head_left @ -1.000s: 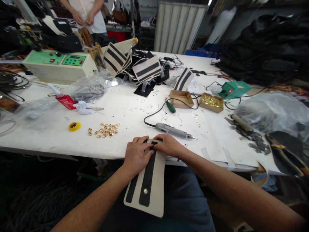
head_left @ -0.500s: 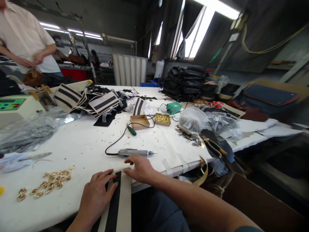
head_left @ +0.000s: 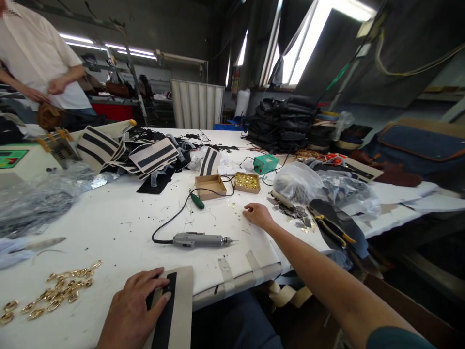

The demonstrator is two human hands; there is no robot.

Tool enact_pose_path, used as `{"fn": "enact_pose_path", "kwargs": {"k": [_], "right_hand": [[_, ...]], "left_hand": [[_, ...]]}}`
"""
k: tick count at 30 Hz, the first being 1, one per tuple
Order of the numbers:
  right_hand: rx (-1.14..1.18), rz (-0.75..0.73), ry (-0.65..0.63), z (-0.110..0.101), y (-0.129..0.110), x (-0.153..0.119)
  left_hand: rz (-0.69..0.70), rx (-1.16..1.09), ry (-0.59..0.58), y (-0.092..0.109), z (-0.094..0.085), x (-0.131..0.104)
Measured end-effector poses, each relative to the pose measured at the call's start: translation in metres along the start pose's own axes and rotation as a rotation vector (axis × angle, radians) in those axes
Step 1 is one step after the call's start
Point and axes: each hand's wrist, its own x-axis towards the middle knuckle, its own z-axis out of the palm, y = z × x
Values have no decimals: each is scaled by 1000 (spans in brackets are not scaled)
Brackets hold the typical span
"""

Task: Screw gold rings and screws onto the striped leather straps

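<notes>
My left hand (head_left: 132, 308) rests on a cream panel (head_left: 183, 300) with black stripes at the table's near edge, its fingers spread over a dark strip. My right hand (head_left: 257, 215) is low over the white table, beside small gold pieces, its fingers curled; whether they pinch anything is too small to tell. Behind it stands a small cardboard box of gold pieces (head_left: 247, 182). A grey electric screwdriver (head_left: 201, 240) lies between my hands, its cable running back past an open cardboard box (head_left: 210, 186).
Gold clasps (head_left: 60, 293) lie at the left, near plastic wrapping (head_left: 39, 198). Striped panels (head_left: 152, 155) are piled behind. Pliers (head_left: 330, 225), plastic bags (head_left: 298, 182) and a green box (head_left: 265, 164) are at the right. A person (head_left: 43, 58) stands back left.
My right hand has left the panel and moved forward and right, past the screwdriver, towards the gold pieces. My left hand has stayed on the panel. The view has shifted slightly.
</notes>
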Motion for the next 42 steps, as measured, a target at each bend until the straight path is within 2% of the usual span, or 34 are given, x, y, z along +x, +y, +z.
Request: {"fn": "enact_pose_path", "kwargs": {"k": [4,9,14,20,24,27,30,33,35,37,39,42], "right_hand": [[-100,-20,-77,1,-3,13],[-261,-70,-147,-4,-11,18],[-426,-154,-163,3,-21,21],[-455,-145,-87,9,-22,15],[-371,-72,-11,9,-22,15],[-275,-49,23,2,-27,11],[-142,-67,17,-8,-44,-12],[32,-165,-91,-6,-81,-63],[320,-305,-358,6,-114,-102],[446,-413,-602,26,-147,-136],[461,-519,-688,47,-173,-156],[391,-598,-704,69,-195,-164]], "left_hand": [[11,-25,20,1,-2,1],[-15,-46,21,18,-18,-2],[-74,-64,6,30,-29,-1],[-78,-75,25,30,-31,-3],[-79,-87,28,28,-30,-4],[-84,-93,30,27,-29,-4],[-82,-97,35,25,-28,-5],[-73,-98,37,23,-27,-6],[-69,-99,41,23,-27,-6],[-63,-97,44,22,-27,-6],[-54,-96,41,22,-28,-7],[-48,-102,36,20,-27,-8]]}}
